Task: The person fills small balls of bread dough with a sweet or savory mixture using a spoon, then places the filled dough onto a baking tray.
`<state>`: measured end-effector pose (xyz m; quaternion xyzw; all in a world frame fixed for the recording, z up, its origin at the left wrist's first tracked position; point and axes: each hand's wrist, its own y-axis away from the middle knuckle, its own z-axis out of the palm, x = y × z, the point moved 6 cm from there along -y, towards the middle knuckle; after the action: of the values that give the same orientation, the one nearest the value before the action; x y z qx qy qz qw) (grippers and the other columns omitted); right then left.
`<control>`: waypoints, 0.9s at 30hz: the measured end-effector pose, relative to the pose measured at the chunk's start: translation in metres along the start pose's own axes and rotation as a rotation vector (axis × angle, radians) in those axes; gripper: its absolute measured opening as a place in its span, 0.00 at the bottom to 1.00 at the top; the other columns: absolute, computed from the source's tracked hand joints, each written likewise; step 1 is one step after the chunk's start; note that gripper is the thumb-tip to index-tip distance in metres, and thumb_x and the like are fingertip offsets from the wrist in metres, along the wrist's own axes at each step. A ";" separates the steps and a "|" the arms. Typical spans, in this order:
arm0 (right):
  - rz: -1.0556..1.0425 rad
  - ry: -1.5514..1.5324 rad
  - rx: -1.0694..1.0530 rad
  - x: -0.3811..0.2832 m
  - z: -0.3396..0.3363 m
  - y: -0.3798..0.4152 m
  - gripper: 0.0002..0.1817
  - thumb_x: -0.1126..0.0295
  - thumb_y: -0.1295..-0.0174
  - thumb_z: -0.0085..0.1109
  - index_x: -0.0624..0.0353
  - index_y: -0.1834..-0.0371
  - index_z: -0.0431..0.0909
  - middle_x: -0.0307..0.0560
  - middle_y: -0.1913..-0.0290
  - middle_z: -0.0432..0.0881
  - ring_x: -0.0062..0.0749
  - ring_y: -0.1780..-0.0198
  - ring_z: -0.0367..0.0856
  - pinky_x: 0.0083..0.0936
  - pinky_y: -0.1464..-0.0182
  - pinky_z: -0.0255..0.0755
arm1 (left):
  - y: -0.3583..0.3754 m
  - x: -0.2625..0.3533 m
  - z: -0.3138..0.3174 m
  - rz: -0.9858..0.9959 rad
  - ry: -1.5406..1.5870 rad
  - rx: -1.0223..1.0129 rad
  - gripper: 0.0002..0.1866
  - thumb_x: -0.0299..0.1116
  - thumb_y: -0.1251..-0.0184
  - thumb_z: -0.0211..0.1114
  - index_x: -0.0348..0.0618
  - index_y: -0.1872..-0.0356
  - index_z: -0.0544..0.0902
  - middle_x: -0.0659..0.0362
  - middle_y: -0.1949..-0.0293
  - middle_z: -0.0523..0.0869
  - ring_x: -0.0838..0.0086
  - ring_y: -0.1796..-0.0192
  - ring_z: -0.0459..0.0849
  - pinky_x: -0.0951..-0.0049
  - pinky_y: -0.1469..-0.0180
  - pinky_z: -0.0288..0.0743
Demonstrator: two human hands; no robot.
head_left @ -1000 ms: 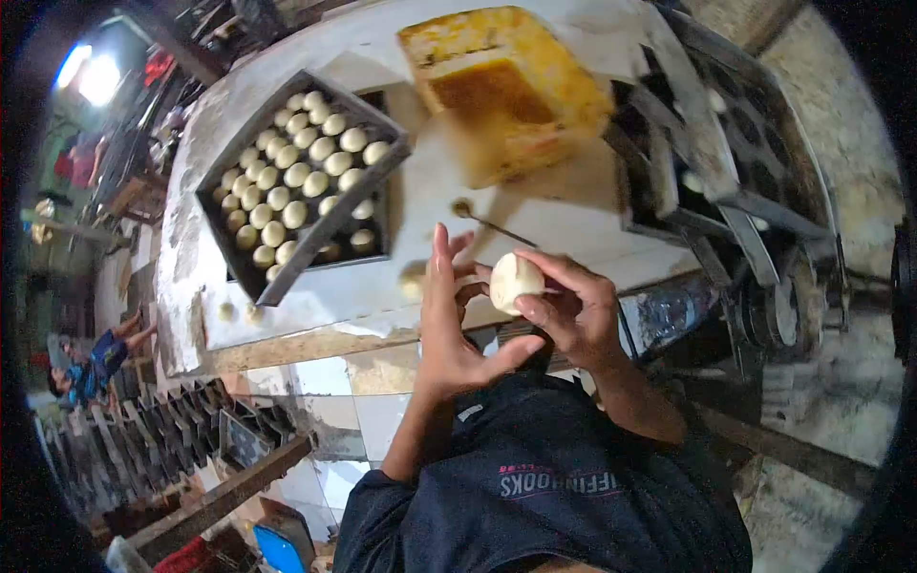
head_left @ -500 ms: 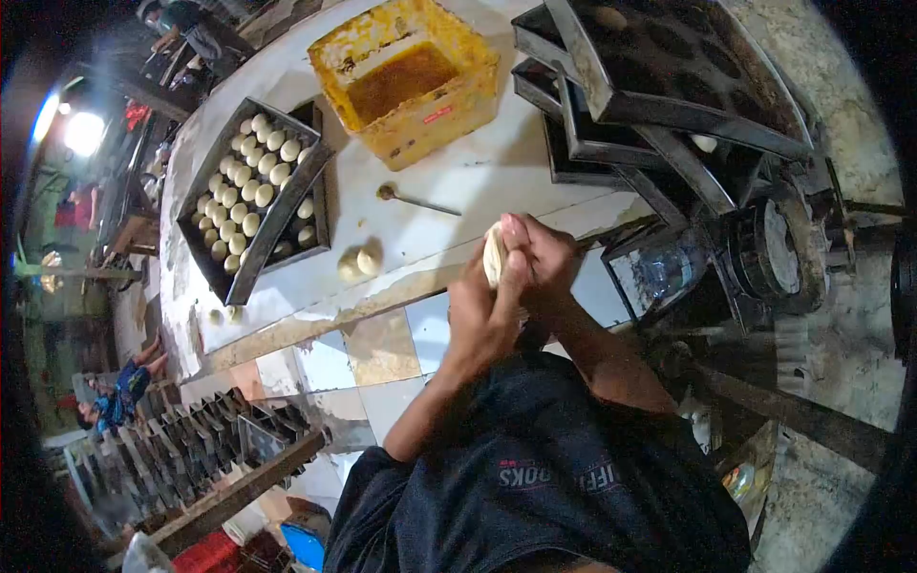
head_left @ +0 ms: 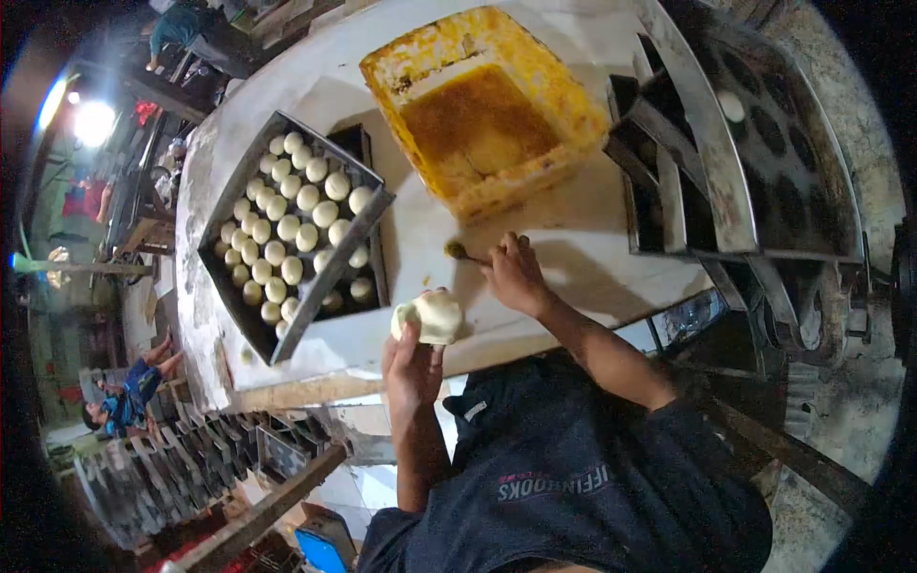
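Note:
My left hand (head_left: 411, 368) is closed on pale, soft dough (head_left: 437, 317), its thumb pressed against the near side, just above the table's front edge. My right hand (head_left: 516, 277) grips the thin handle of a small spoon (head_left: 458, 250), whose bowl is coated in yellow-brown paste and points left over the tabletop. Beyond that hand stands a yellow plastic tub (head_left: 511, 202), its walls smeared and brownish-orange filling in the bottom. To the left, a dark metal tray (head_left: 330, 272) holds rows of round, pale dough balls (head_left: 288, 227).
Dark metal trays (head_left: 707, 143) are stacked at the right of the white table (head_left: 583, 286), one holding a pale ball. Below left, a rack of metal pans (head_left: 158, 473) stands near a seated person (head_left: 124, 406). Another person (head_left: 186, 38) is at far left.
My hands, together around the dough before, have separated. The left has moved left with the dough; the right has reached forward and taken hold of the spoon from the table. The view has shifted.

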<state>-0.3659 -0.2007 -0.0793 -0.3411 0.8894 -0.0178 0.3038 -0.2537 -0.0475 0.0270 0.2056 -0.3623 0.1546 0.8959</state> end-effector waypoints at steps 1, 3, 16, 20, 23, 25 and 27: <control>-0.073 0.031 -0.014 0.001 0.007 -0.004 0.12 0.67 0.40 0.58 0.66 0.63 0.73 0.60 0.59 0.72 0.57 0.57 0.72 0.49 0.56 0.68 | -0.009 0.010 -0.010 0.028 -0.055 0.048 0.26 0.38 0.29 0.57 0.28 0.37 0.69 0.42 0.36 0.73 0.57 0.34 0.72 0.59 0.33 0.67; -0.139 0.067 -0.031 0.003 0.013 -0.006 0.12 0.68 0.40 0.58 0.67 0.64 0.73 0.59 0.59 0.72 0.56 0.58 0.73 0.49 0.58 0.69 | -0.026 0.035 -0.012 0.080 -0.140 0.009 0.28 0.38 0.30 0.57 0.25 0.37 0.68 0.41 0.34 0.70 0.55 0.33 0.71 0.56 0.31 0.64; -0.005 0.079 -0.223 -0.012 -0.111 -0.207 0.14 0.79 0.49 0.56 0.70 0.58 0.80 0.63 0.70 0.79 0.55 0.64 0.79 0.46 0.61 0.73 | -0.144 0.060 -0.020 0.033 -0.190 0.042 0.29 0.33 0.28 0.56 0.27 0.31 0.62 0.43 0.38 0.75 0.63 0.43 0.79 0.65 0.44 0.75; 0.262 0.190 -0.642 0.016 -0.042 -0.249 0.11 0.77 0.48 0.55 0.68 0.62 0.81 0.67 0.68 0.80 0.59 0.59 0.80 0.48 0.58 0.73 | -0.150 0.054 -0.036 0.008 -0.188 0.019 0.34 0.38 0.29 0.57 0.30 0.28 0.57 0.41 0.38 0.75 0.61 0.41 0.77 0.63 0.42 0.74; -0.123 0.457 -0.641 0.057 0.034 -0.243 0.10 0.75 0.44 0.54 0.67 0.63 0.81 0.67 0.66 0.81 0.54 0.57 0.81 0.45 0.57 0.73 | -0.150 0.057 -0.041 -0.011 -0.201 0.099 0.35 0.39 0.30 0.56 0.28 0.29 0.57 0.41 0.37 0.73 0.58 0.39 0.76 0.60 0.40 0.72; -0.028 0.343 -0.668 0.060 0.040 -0.239 0.09 0.73 0.42 0.54 0.67 0.63 0.81 0.62 0.67 0.81 0.48 0.60 0.80 0.42 0.59 0.73 | -0.148 0.054 -0.057 -0.033 -0.049 0.073 0.36 0.35 0.29 0.56 0.26 0.28 0.53 0.35 0.34 0.67 0.53 0.33 0.70 0.56 0.33 0.66; 0.121 0.227 -0.661 0.057 0.035 -0.238 0.10 0.70 0.40 0.54 0.66 0.64 0.81 0.57 0.69 0.82 0.42 0.63 0.80 0.39 0.62 0.72 | -0.150 0.054 -0.062 -0.031 -0.015 0.075 0.36 0.35 0.29 0.56 0.26 0.28 0.53 0.35 0.34 0.67 0.53 0.33 0.70 0.57 0.33 0.66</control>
<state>-0.2382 -0.4121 -0.0817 -0.3637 0.8937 0.2513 0.0766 -0.1160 -0.1410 -0.0134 0.2458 -0.3597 0.1526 0.8871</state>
